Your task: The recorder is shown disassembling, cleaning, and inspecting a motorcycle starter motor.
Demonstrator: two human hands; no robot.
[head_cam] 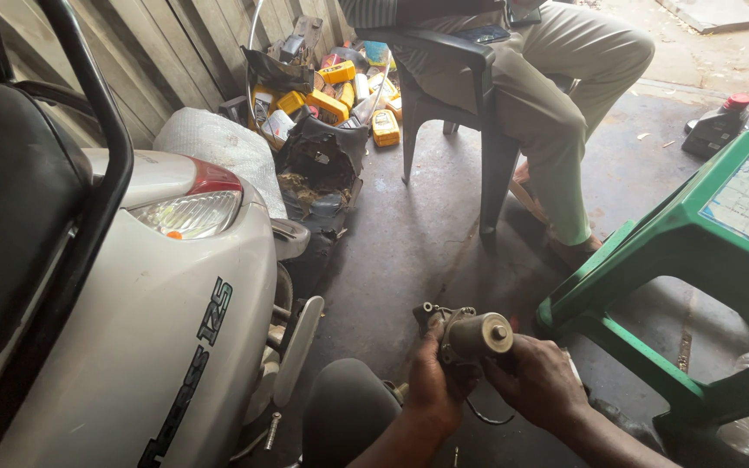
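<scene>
Low beside the scooter [132, 347], left hand [431, 381] and right hand [535, 381] both clasp a small starter motor [470, 336], likely heavy, rigid, greasy; best gripped round its cylindrical body.

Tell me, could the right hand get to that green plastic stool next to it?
Probably yes. The right hand is holding the small metal motor part with the left hand, but the green stool stands just beside it with nothing between. It would need to let go first.

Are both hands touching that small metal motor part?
Touching: the head view shows the left hand and right hand both wrapped against the metal motor part.
</scene>
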